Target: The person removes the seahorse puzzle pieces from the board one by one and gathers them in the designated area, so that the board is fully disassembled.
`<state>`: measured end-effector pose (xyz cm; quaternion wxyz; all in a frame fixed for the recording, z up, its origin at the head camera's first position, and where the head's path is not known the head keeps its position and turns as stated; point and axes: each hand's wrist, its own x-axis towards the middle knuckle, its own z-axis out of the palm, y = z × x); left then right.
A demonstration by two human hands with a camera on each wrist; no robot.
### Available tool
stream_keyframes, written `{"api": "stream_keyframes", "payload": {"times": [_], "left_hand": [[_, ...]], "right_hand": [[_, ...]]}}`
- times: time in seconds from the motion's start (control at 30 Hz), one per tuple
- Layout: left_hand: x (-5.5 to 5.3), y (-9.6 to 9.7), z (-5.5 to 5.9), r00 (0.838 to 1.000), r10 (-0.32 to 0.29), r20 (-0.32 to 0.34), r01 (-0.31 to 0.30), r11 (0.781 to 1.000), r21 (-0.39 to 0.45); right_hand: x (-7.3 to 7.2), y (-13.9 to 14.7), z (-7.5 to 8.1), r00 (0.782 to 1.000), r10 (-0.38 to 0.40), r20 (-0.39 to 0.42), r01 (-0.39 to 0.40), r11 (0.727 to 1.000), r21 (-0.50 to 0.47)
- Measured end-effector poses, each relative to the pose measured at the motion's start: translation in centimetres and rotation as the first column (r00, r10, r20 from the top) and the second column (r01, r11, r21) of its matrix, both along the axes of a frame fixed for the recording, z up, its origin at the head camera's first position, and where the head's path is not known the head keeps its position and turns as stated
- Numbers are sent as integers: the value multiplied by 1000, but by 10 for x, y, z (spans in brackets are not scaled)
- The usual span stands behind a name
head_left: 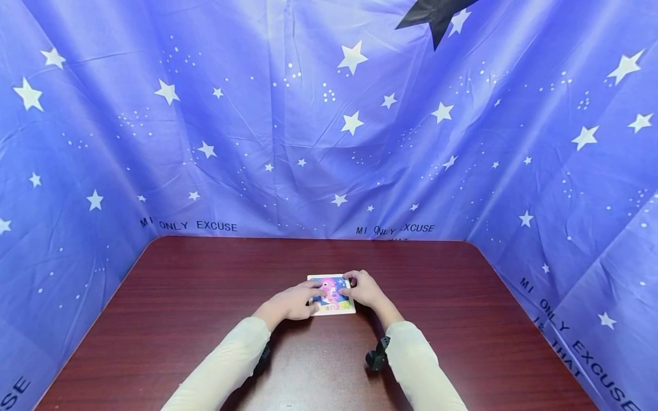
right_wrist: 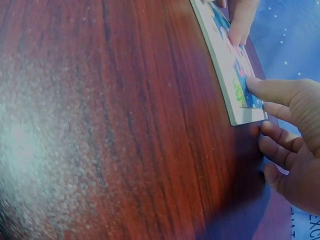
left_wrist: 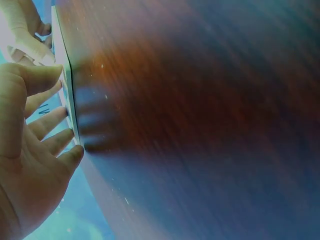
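Observation:
A thin square picture board (head_left: 331, 308) with a white border lies flat on the table, bearing a pink seahorse on a blue ground. My left hand (head_left: 295, 301) rests on its left side, fingers spread and fairly straight over the picture. At the right edge, my right hand (head_left: 364, 290) holds the board, its thumb on the printed face and its index finger against the rim. The right wrist view shows the other right fingers (right_wrist: 276, 152) bent beside the board's corner. From the left wrist, the board (left_wrist: 65, 55) appears nearly edge-on, with the left hand (left_wrist: 37, 150) along it.
The dark red wooden table (head_left: 216, 268) has a glossy top and rounded far corners. A blue-purple curtain (head_left: 308, 131) with white stars and lettering hangs around the back and both sides. A black wrist-worn device (head_left: 377, 355) sits under the right wrist.

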<state>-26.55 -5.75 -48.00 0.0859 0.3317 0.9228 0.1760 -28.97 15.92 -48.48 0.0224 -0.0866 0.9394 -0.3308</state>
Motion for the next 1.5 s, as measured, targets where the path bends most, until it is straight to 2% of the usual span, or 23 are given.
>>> {"api": "stream_keyframes", "payload": {"times": [0.47, 1.0, 1.5], "left_hand": [[0, -1, 0, 1000, -4, 0, 4, 1000, 19], [-2, -2, -1, 999, -4, 47, 1, 998, 59], [-4, 1, -2, 1000, 4, -3, -4, 999, 36]], "right_hand": [[-2, 0, -1, 1000, -4, 8, 4, 1000, 8], [-1, 1, 0, 1000, -21, 17, 21, 1000, 2], [-3, 0, 0, 999, -26, 29, 26, 1000, -9]]}}
